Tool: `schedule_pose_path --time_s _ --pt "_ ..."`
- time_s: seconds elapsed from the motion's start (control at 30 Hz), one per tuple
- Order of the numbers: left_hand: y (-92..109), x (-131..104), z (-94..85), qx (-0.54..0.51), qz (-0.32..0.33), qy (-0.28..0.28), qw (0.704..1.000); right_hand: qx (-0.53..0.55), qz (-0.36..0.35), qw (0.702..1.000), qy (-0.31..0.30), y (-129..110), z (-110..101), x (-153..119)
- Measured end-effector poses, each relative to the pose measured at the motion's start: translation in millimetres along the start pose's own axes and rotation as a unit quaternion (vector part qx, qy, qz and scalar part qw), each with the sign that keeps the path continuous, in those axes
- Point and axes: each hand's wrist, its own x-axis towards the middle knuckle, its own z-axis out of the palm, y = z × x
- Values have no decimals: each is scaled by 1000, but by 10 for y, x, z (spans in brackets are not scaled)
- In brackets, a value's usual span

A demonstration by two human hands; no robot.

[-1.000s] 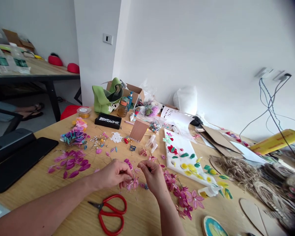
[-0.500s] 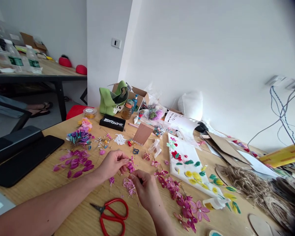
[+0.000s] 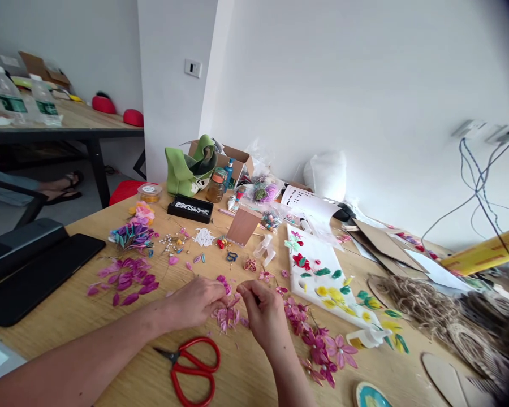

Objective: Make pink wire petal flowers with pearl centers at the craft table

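Observation:
My left hand (image 3: 201,302) has its fingers pinched together at a small pink flower piece (image 3: 224,284), over the middle of the wooden table. Close on its right, my right hand (image 3: 263,308) is closed, thumb against forefinger; whatever is between those fingertips is too small to make out. Thin pink petals (image 3: 227,320) lie just below and between the hands. Red-handled scissors (image 3: 195,362) rest open on the table below my left hand. Loose magenta petals (image 3: 129,280) are spread to the left, and finished pink flowers (image 3: 318,345) lie right of my right hand.
A white board (image 3: 322,277) with red, green and yellow pieces lies to the right, beside a glue bottle (image 3: 367,338) and twine (image 3: 419,299). A black tray (image 3: 190,209) and green bag (image 3: 186,172) stand behind. A person's feet (image 3: 63,189) show at far left.
My right hand has moved up and slightly right, and my left hand is lower, its back turned more upward. The whole view has shifted slightly.

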Motion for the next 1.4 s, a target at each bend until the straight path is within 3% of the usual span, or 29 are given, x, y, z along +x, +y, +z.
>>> schedule_pose_path --time_s 0.1,0.23,0.37,0.57,0.63,0.8,0.93,1.03,1.13,1.23,1.3,1.4 --pt "37 -8 -5 -118 -51 -25 991 28 58 998 9 85 -46 41" --pt "63 7 -22 -373 -137 -20 918 45 77 996 11 184 -52 73" --pt "64 52 -98 -483 -159 59 859 55 77 995 -7 188 4 79" --pt "-35 116 -168 -513 -220 187 809 57 58 995 -54 41 119 12" --pt "-78 130 -159 -475 -240 207 821 32 30 997 -56 -16 149 -28" --pt "-125 127 -95 -307 -251 192 898 -48 -70 995 -52 -112 203 -101" --pt "-88 88 -35 -224 -236 184 927 -90 -115 989 -35 -115 200 -101" --pt "-66 49 2 -85 -176 147 970 -89 -102 991 -6 -77 150 -72" --pt "-60 15 29 27 -87 55 994 -59 -57 996 19 -20 80 -32" --pt "-35 -3 38 2 -43 -1 999 -12 16 999 26 47 22 7" --pt "-4 -5 30 -77 -64 -16 995 8 50 998 25 95 -5 34" --pt "44 12 -11 -291 -132 -17 947 22 68 997 18 153 -26 71"
